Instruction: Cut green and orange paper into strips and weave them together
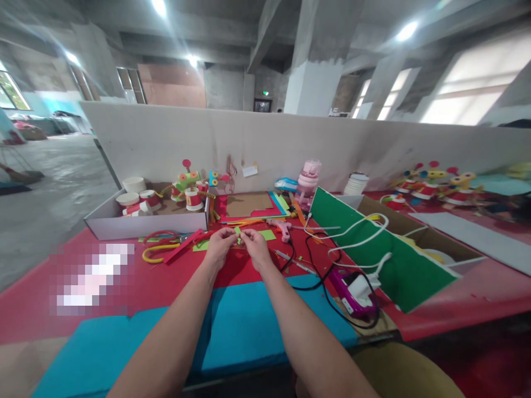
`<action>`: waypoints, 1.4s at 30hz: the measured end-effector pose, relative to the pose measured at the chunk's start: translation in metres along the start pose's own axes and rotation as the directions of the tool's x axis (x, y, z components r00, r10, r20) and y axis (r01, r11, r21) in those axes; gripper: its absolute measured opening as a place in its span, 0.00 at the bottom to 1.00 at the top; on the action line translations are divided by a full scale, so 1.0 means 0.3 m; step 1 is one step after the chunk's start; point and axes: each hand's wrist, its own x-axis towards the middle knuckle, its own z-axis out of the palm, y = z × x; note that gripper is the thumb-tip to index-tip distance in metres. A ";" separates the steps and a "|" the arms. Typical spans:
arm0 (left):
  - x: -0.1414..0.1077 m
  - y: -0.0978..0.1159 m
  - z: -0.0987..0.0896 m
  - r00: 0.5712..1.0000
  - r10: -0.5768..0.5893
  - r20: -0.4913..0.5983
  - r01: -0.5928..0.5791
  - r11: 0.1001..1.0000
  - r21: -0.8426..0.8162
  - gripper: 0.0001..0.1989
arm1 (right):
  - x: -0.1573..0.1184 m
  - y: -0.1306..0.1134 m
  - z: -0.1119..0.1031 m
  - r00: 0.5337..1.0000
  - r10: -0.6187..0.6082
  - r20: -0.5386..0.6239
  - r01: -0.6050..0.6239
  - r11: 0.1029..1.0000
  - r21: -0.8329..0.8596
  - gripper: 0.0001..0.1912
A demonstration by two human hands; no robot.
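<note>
Both hands meet over the red table cover (153, 282), near the middle of the view. My left hand (222, 244) pinches a small light green piece (238, 233) from its left side. From the right, the fingers of my right hand (254, 244) close on the same piece. Flat green paper (267, 235) lies just beyond the right hand, and more shows by the left wrist. Left of the hands are scissors with yellow handles (155, 254) and a red strip (182, 247). A pink glue gun (284, 230) rests to the right of the hands.
A white box (145, 226) with paper cups and a cup figure stands at the left. Right are a green-sided box (373, 249), a purple power strip (352, 293) with cables, and several cup figures behind. Blue cloth (244, 326) covers the front edge. A pink bottle (308, 179) stands behind.
</note>
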 end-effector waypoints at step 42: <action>0.013 0.031 -0.037 0.986 -0.165 -0.008 0.161 0.972 -0.173 0.16 | -0.008 -0.023 0.008 0.996 0.089 0.011 -0.090 0.980 0.178 0.15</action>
